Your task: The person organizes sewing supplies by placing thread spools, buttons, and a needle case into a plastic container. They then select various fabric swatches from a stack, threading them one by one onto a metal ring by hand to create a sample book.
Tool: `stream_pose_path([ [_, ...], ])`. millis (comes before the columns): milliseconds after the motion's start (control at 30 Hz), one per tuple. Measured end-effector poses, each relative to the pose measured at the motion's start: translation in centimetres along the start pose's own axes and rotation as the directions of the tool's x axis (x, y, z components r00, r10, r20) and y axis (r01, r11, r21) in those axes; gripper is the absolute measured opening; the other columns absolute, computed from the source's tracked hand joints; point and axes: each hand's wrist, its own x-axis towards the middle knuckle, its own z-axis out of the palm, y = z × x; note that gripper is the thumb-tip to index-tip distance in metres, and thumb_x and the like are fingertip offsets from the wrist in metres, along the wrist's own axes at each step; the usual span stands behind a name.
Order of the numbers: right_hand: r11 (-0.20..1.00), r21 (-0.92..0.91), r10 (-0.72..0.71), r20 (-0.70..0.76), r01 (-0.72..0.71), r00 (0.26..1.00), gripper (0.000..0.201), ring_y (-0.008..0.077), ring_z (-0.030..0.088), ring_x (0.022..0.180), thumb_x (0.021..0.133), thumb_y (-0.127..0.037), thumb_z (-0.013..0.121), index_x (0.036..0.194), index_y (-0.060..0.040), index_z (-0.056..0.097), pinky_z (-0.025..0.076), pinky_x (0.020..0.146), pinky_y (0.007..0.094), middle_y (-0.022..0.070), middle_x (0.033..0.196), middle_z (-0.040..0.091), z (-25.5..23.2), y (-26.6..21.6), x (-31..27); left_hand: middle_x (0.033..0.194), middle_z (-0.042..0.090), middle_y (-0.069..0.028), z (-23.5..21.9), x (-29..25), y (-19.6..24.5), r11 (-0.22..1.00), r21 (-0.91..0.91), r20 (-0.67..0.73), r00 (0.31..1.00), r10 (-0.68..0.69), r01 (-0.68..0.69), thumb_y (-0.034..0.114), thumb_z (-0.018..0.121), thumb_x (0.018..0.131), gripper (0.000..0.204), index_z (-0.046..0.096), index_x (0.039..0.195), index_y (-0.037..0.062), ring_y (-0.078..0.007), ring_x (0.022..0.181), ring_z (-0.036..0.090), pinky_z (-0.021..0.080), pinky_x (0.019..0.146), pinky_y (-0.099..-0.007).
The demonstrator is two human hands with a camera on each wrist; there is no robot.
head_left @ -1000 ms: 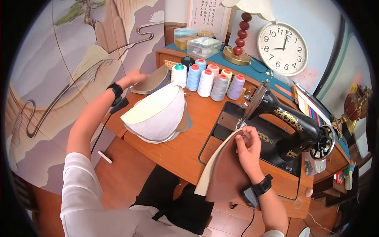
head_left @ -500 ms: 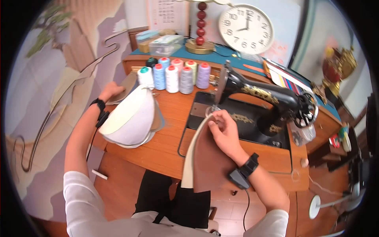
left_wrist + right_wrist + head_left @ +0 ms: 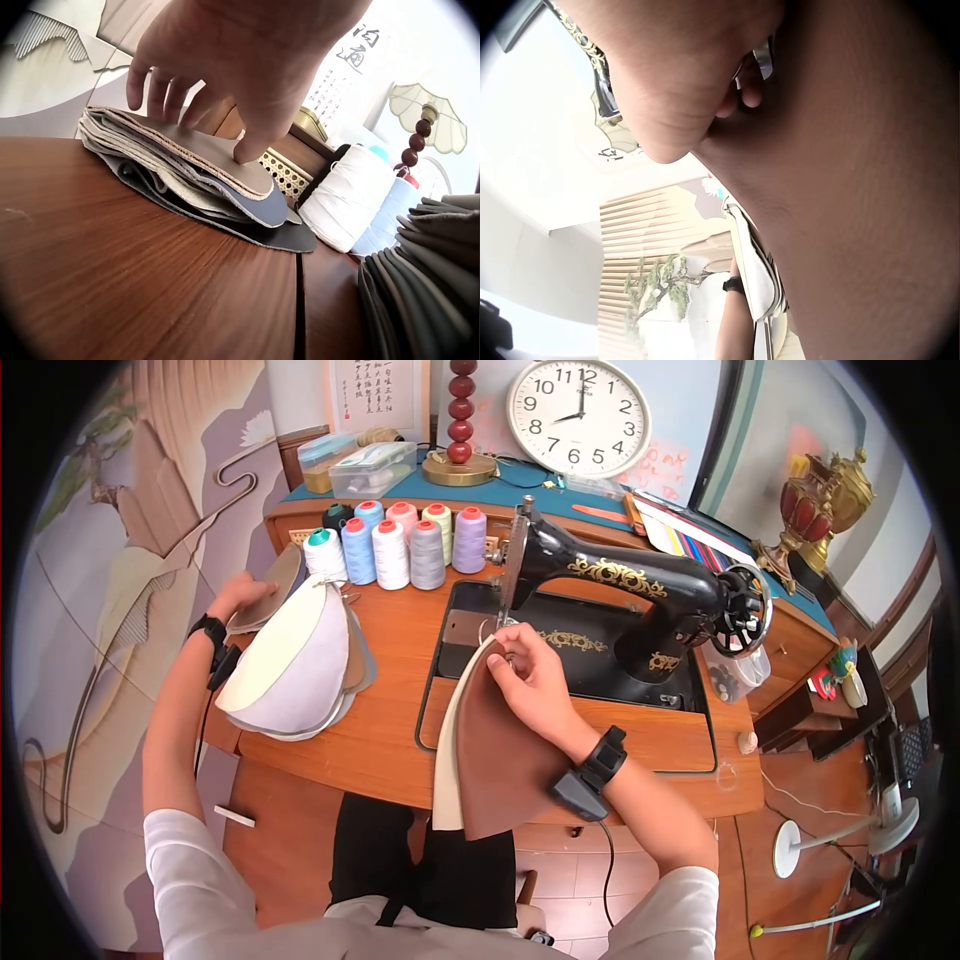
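My right hand (image 3: 535, 685) pinches the top of a brown leather-like piece (image 3: 500, 760) and a cream piece (image 3: 447, 780) beside it, in front of the sewing machine (image 3: 620, 570). A small shiny metal thing (image 3: 763, 60) shows among its fingers in the right wrist view; its kind is hidden. At the far left, my left hand (image 3: 243, 592) is over a stack of cut pieces. In the left wrist view its spread fingers (image 3: 172, 97) reach across the stack (image 3: 180, 161), thumb at the taupe top piece (image 3: 217, 154).
A second pile of rounded pieces (image 3: 290, 650), cream and lilac on top, lies between the left hand and the machine. Several thread cones (image 3: 390, 555) stand behind it. Plastic boxes (image 3: 375, 468), a lamp (image 3: 460, 420) and a clock (image 3: 578, 418) are at the back.
The head view has swung, shifting the scene left and up. My left hand has come down onto the stack at the far left. The right hand keeps its pinch on the brown and cream pieces.
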Motion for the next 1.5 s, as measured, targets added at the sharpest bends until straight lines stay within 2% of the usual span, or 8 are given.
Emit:
stream_pose_path([
  [467, 1.000, 0.023, 0.001, -0.007, -0.001, 1.000, 0.018, 0.0011, 0.046, 0.066, 0.093, -0.001, 0.063, 0.111, -0.0005, 0.058, 0.038, 0.056, 0.0207, 0.0011, 0.091, 0.068, 0.2, 0.2, 0.1, 0.120, 0.066, -0.0183, -6.3, -6.8, 6.8, 0.903, -0.402, -0.239, 0.969, 0.058, -0.154, 0.026, 0.070, 0.090, 0.053, 0.056, 0.130, -0.0066, -0.0277, 0.105, 0.067, 0.053, 0.093, -0.0385],
  [533, 0.999, 0.043, -0.012, 0.006, 0.011, 1.000, 0.018, 0.0014, 0.051, 0.069, 0.093, 0.000, 0.063, 0.110, -0.0014, 0.058, 0.039, 0.057, 0.0209, 0.0002, 0.091, 0.065, 0.1, -0.2, 0.0, 0.115, 0.067, -0.0152, -7.6, -8.6, 9.3, 0.421, -0.879, -0.214, 0.974, 0.073, -0.224, 0.020, 0.064, 0.092, 0.043, 0.055, 0.127, -0.0026, -0.0231, 0.098, 0.069, 0.057, 0.085, -0.0376],
  [733, 0.956, 0.293, -0.063, 0.110, 0.028, 0.992, 0.020, 0.0060, 0.056, 0.089, 0.090, 0.009, 0.056, 0.108, 0.0000, 0.058, 0.044, 0.077, 0.0215, 0.0010, 0.099, 0.058, -0.5, -1.5, -0.1, 0.106, 0.068, -0.0085, -2.5, -24.4, 20.3, 0.581, -0.417, -0.357, 0.714, 0.603, -0.699, 0.013, 0.061, 0.095, 0.033, 0.055, 0.127, 0.0051, -0.0200, 0.095, 0.068, 0.053, 0.087, -0.0342],
  [833, 0.947, 0.314, -0.112, 0.135, 0.065, 0.984, 0.021, 0.0082, 0.056, 0.092, 0.088, 0.011, 0.054, 0.106, 0.0013, 0.059, 0.045, 0.080, 0.0229, 0.0027, 0.100, 0.057, -1.2, -1.7, -0.2, 0.108, 0.067, -0.0107, 0.2, -27.4, 22.2, 0.743, -0.487, 0.179, 0.781, 0.599, -0.458, 0.010, 0.059, 0.092, 0.039, 0.054, 0.131, 0.0088, -0.0163, 0.102, 0.065, 0.050, 0.087, -0.0326],
  [900, 0.941, 0.335, -0.104, 0.132, 0.054, 0.986, 0.021, 0.0091, 0.056, 0.092, 0.087, 0.012, 0.053, 0.104, 0.0020, 0.059, 0.044, 0.082, 0.0233, 0.0033, 0.099, 0.056, -1.3, -2.0, -0.4, 0.111, 0.066, -0.0080, 3.0, -27.8, 21.8, 0.627, -0.601, 0.128, 0.715, 0.688, -0.496, 0.009, 0.060, 0.091, 0.041, 0.054, 0.132, 0.0073, -0.0145, 0.103, 0.064, 0.051, 0.086, -0.0311],
  [967, 0.941, 0.328, -0.133, 0.124, 0.086, 0.983, 0.020, 0.0098, 0.056, 0.091, 0.086, 0.011, 0.053, 0.102, 0.0025, 0.060, 0.045, 0.081, 0.0237, 0.0031, 0.099, 0.055, -1.1, -1.9, -0.3, 0.100, 0.066, -0.0098, 3.1, -29.4, 22.6, 0.641, -0.764, 0.545, 0.600, 0.585, 0.070, 0.010, 0.061, 0.088, 0.046, 0.052, 0.133, 0.0023, -0.0204, 0.094, 0.069, 0.059, 0.074, -0.0341],
  [1333, 0.917, 0.398, -0.059, 0.059, 0.031, 0.997, 0.016, 0.0046, 0.048, 0.069, 0.080, 0.006, 0.053, 0.090, 0.0011, 0.065, 0.038, 0.059, 0.0196, 0.0073, 0.120, 0.052, -1.5, -2.5, 0.1, 0.100, 0.059, -0.0042, 6.1, -29.5, 23.9, 0.503, -0.803, 0.592, 0.536, 0.602, 0.321, 0.011, 0.065, 0.085, 0.048, 0.048, 0.130, 0.0058, -0.0101, 0.084, 0.065, 0.051, 0.055, -0.0279],
  [1500, 0.944, 0.328, 0.028, 0.034, -0.038, 0.999, 0.015, 0.0054, 0.051, 0.068, 0.080, 0.005, 0.055, 0.089, 0.0007, 0.066, 0.040, 0.057, 0.0203, 0.0085, 0.129, 0.052, -1.3, -2.3, 0.0, 0.118, 0.059, -0.0052, 7.3, -28.4, 24.9, 0.569, -0.822, 0.482, 0.522, 0.704, -0.009, 0.000, 0.055, 0.078, 0.075, 0.035, 0.150, 0.0076, -0.0132, 0.110, 0.059, 0.050, 0.084, -0.0282],
])
